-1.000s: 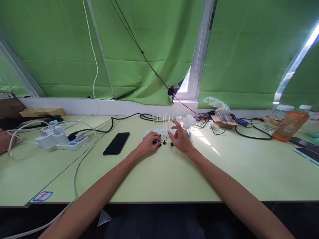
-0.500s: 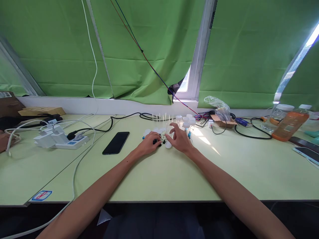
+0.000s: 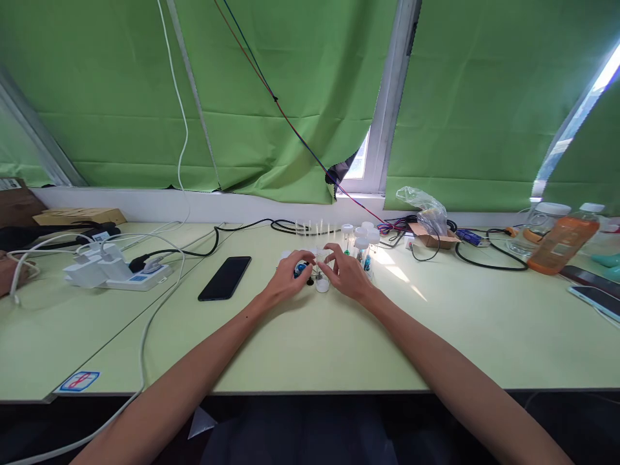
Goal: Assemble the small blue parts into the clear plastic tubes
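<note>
Both hands meet over the table around a small clear tube (image 3: pixel 322 285) that stands upright on a white base. My right hand (image 3: pixel 349 274) is curled, with its thumb and fingertips at the tube's right side. My left hand (image 3: pixel 287 276) is closed, its fingertips near the upper left of the tube; what they pinch is too small to make out. A shiny blue piece (image 3: pixel 300 268) shows under the left fingers. A small black round piece (image 3: pixel 310 281) lies just left of the tube's base.
Several white-capped clear vials (image 3: pixel 361 244) stand beyond my right hand. Thin upright sticks (image 3: pixel 320 227) rise behind the hands. A black phone (image 3: pixel 225 278) lies at left, near a power strip (image 3: pixel 140 279). Bottles (image 3: pixel 564 242) stand far right. Another person's hand (image 3: pixel 7 274) is at the left edge.
The tube's base now shows more plainly, slightly lower and left. My right hand has shifted a little left and lower. A blue piece now shows under my left hand where a black one showed.
</note>
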`<state>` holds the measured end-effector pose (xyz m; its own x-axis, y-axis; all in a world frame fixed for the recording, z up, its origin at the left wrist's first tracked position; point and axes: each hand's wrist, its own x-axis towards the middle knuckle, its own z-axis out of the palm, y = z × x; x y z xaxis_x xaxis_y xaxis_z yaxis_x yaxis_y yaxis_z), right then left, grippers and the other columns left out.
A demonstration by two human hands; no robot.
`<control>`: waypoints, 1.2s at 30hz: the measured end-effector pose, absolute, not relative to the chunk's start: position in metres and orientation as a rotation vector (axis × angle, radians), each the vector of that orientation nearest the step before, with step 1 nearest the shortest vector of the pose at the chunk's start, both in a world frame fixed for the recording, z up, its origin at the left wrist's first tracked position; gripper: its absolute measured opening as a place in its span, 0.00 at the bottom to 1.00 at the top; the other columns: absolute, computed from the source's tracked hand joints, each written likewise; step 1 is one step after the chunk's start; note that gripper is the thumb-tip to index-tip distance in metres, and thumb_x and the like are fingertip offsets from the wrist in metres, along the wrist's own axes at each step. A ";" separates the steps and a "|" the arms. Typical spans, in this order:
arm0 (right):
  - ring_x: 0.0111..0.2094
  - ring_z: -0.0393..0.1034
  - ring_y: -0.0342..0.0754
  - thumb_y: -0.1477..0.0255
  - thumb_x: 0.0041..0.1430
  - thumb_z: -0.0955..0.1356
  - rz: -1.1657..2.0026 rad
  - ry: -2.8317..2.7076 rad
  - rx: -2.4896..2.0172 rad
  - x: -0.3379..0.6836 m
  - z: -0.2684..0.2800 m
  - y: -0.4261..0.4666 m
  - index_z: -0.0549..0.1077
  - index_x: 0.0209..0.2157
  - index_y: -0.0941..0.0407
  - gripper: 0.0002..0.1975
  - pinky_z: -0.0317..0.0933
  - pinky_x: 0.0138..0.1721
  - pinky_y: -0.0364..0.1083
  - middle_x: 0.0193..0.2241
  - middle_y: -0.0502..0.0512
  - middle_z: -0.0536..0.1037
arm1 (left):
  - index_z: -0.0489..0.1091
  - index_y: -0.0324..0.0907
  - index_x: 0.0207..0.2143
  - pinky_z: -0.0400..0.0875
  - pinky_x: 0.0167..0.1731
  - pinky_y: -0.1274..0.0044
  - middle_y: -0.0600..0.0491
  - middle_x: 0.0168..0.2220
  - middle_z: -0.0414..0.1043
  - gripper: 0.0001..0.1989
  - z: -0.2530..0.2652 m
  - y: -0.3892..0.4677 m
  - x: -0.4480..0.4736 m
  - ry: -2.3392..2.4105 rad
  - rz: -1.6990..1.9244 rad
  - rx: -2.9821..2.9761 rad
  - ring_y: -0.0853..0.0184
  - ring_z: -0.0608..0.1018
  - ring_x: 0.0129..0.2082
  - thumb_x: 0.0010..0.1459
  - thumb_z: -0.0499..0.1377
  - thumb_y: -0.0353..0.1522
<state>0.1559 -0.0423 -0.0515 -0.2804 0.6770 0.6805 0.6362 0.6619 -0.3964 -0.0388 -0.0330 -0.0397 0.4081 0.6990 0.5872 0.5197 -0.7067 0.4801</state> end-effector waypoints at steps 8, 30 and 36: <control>0.22 0.70 0.41 0.62 0.65 0.63 0.001 -1.894 -0.915 0.155 -0.053 -0.044 0.60 0.53 0.54 0.19 0.62 0.26 0.41 0.36 0.53 0.78 | 0.56 0.45 0.57 0.70 0.40 0.72 0.48 0.46 0.74 0.27 -0.052 -0.044 -0.021 1.039 1.129 2.376 0.62 0.77 0.43 0.57 0.58 0.40; 0.23 0.69 0.42 0.65 0.69 0.59 -0.122 -1.917 -0.902 0.152 -0.058 -0.041 0.70 0.37 0.55 0.13 0.56 0.26 0.41 0.25 0.52 0.77 | 0.62 0.44 0.38 0.68 0.46 0.67 0.49 0.37 0.76 0.14 -0.054 0.016 -0.082 1.904 1.404 1.723 0.60 0.78 0.40 0.49 0.60 0.33; 0.23 0.68 0.42 0.64 0.69 0.58 -0.103 -1.937 -0.910 0.152 -0.059 -0.042 0.70 0.36 0.55 0.13 0.56 0.27 0.41 0.26 0.52 0.77 | 0.61 0.44 0.38 0.69 0.45 0.66 0.47 0.36 0.76 0.14 -0.057 0.011 -0.073 1.861 1.384 1.738 0.58 0.78 0.40 0.48 0.59 0.32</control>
<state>0.1522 -0.0416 -0.0588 -0.2630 0.5513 0.7918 0.6319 0.7186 -0.2904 -0.0734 0.0112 -0.0568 -0.2619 0.8739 0.4094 0.6440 -0.1577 0.7486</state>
